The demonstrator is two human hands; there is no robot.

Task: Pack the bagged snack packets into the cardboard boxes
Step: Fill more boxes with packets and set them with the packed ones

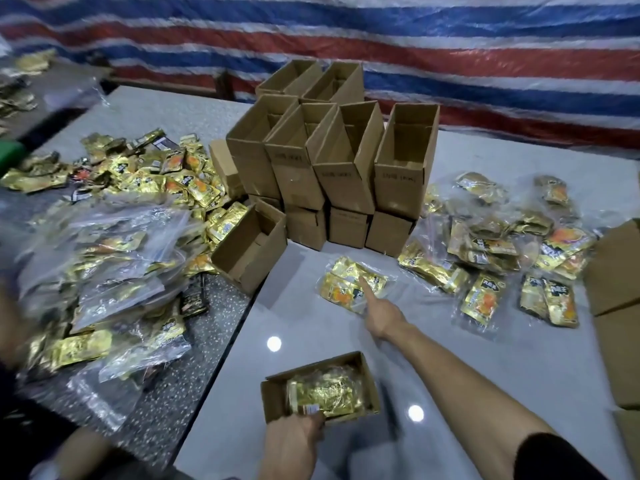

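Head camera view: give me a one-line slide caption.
Right hand touches a bagged packet while left hand grips a part-filled box, empty boxes stacked behind.

Count: 2 hands (left hand (294,441), right hand (379,315)), 6 upright open boxes (346,174) topping the centre stack, at least 4 lower boxes (348,226) beneath, 1 tipped empty box (258,268), 1 part-filled box (274,400) bottom centre, 1 lone bagged pack (346,289) mid-frame, left packet pile (114,258) and right packet pile (485,244) uncountable.

No legible text: stamped print on cardboard boxes (336,175) and logos on gold packets (483,299) too blurred.
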